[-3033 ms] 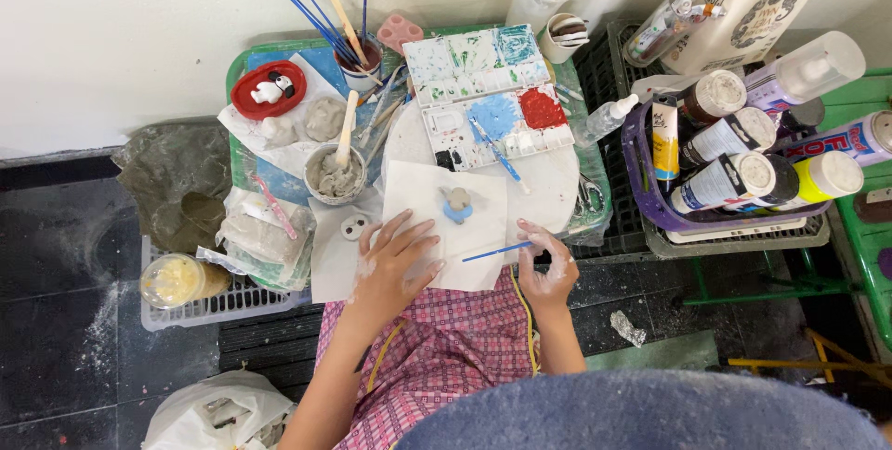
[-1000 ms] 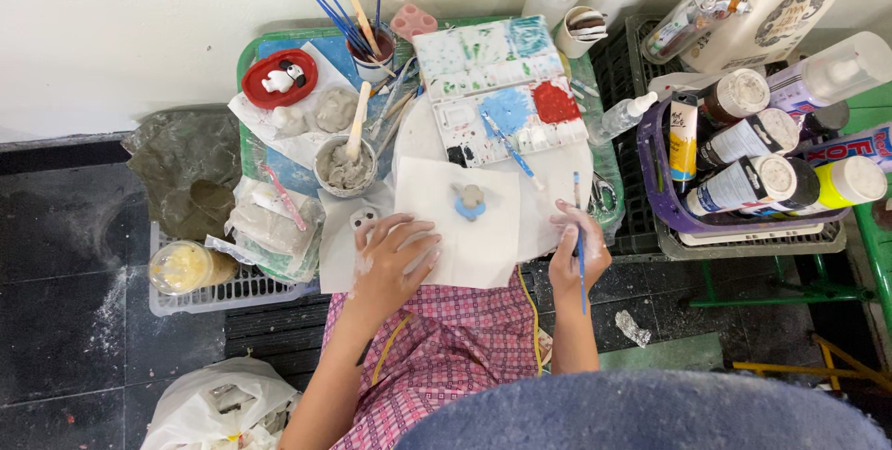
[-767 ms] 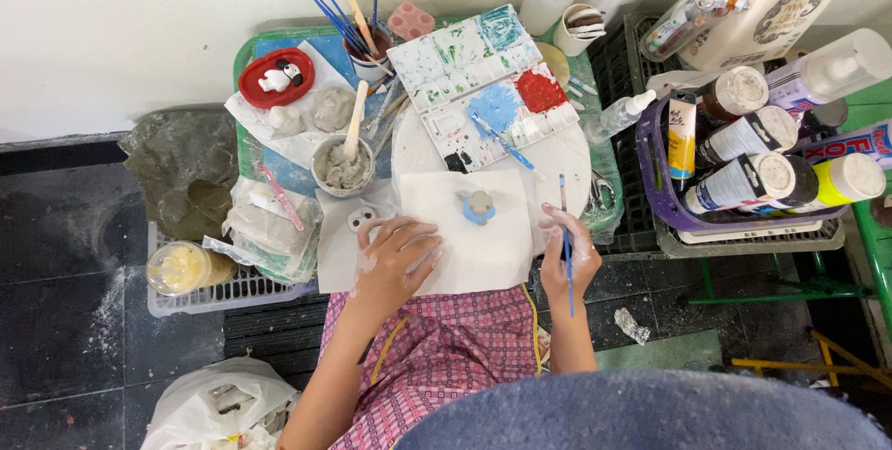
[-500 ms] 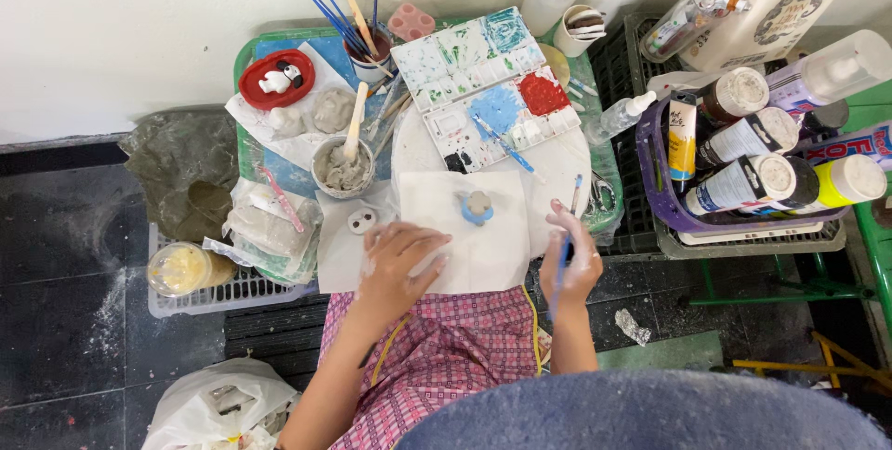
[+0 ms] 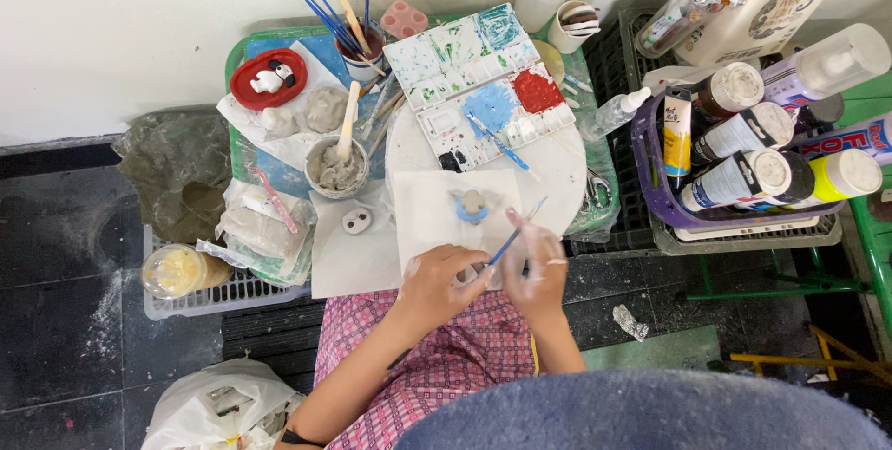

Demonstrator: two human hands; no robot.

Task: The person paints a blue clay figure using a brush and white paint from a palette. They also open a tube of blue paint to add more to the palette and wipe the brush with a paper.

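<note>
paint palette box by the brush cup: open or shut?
Open. The paint palette box lies spread flat, both halves face up, wells smeared green, blue and red; a blue brush rests across it.

White wall (image 5: 139, 32) behind; dark tiled floor (image 5: 65, 320), dusty-looking; green metal stand (image 5: 790, 283) at right.

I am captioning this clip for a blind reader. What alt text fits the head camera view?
Seen from above, a person's right hand holds a blue paintbrush beside the left hand, both over white paper bearing a small blue-painted clay figure. Beyond lie a paint palette, a cup of brushes and a basket of paint bottles.
</note>
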